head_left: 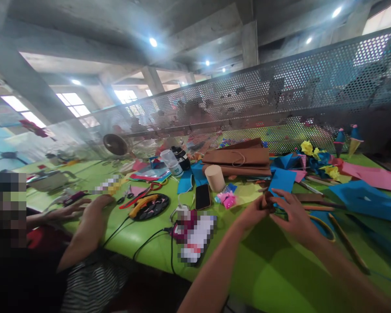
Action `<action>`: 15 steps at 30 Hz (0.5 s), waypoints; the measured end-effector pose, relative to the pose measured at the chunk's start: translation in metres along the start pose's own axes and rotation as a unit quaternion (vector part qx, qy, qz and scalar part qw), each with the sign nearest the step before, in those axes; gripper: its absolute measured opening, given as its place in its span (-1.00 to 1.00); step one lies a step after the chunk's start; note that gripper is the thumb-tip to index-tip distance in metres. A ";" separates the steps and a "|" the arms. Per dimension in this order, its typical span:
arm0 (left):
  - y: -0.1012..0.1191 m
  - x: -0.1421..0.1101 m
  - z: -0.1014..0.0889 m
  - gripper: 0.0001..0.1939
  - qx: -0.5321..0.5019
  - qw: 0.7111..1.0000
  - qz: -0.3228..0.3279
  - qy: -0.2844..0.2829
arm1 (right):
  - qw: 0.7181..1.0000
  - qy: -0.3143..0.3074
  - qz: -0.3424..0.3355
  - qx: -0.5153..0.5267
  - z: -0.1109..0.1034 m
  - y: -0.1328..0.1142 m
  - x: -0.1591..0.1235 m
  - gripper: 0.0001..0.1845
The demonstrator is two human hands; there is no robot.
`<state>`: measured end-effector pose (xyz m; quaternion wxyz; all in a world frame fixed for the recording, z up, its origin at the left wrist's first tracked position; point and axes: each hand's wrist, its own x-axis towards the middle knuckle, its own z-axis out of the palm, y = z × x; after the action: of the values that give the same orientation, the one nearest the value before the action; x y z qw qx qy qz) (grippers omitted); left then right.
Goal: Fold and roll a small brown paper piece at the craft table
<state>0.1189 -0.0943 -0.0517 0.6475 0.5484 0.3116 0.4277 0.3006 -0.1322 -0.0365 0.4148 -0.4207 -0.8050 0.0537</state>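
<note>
My left hand point(254, 214) and my right hand point(295, 216) meet above the green table point(273, 269), fingers pinched together on a small dark brown piece point(267, 201) that I cannot make out clearly. A blue paper sheet point(282, 180) lies just behind my hands. Thin wooden sticks point(342, 234) lie on the table to the right of my right hand.
A co-worker's arm point(87, 226) rests on the table at the left. A black phone point(202, 196), a beige tube point(215, 177), a pink bag point(228, 200), a stack of brown sheets point(241, 158), scissors point(140, 195), cables and coloured paper flowers point(316, 158) lie about. A perforated metal screen point(280, 100) stands behind.
</note>
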 end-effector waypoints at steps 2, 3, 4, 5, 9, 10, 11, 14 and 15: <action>0.006 -0.002 -0.001 -0.30 0.002 1.000 0.012 0.012 | 1.000 0.013 0.007 0.009 -0.009 -0.002 0.002 -0.62; 0.009 -0.003 -0.002 -0.29 0.007 1.000 0.020 0.020 | 0.999 0.027 0.015 0.018 -0.014 -0.003 0.003 -0.63; 0.012 -0.005 -0.003 -0.29 0.017 0.999 0.026 0.029 | 0.998 0.046 0.027 0.031 -0.021 -0.005 0.004 -0.65; 0.016 -0.007 -0.004 -0.30 0.030 0.998 0.031 0.034 | 0.996 0.067 0.042 0.044 -0.027 -0.006 0.005 -0.66; 0.027 -0.012 -0.007 -0.43 0.050 0.998 0.042 0.013 | 0.983 0.149 0.081 0.064 -0.048 -0.006 0.009 -0.74; 0.029 -0.013 -0.008 -0.45 0.050 0.998 0.047 0.004 | 0.981 0.161 0.084 0.062 -0.052 -0.004 0.010 -0.74; 0.030 -0.014 -0.008 -0.46 0.051 0.997 0.052 -0.001 | 0.980 0.170 0.087 0.059 -0.054 -0.002 0.010 -0.75; 0.034 -0.015 -0.007 -0.45 0.053 0.997 0.056 -0.003 | 0.978 0.178 0.100 0.051 -0.056 0.005 0.009 -0.74; 0.035 -0.015 -0.006 -0.45 0.053 0.997 0.057 0.000 | 0.978 0.177 0.100 0.048 -0.056 0.006 0.008 -0.73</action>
<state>0.0995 -0.1038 -0.0193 0.5925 0.5987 0.3020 0.4464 0.3420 -0.1367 0.0024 0.5629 -0.4811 -0.6695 0.0585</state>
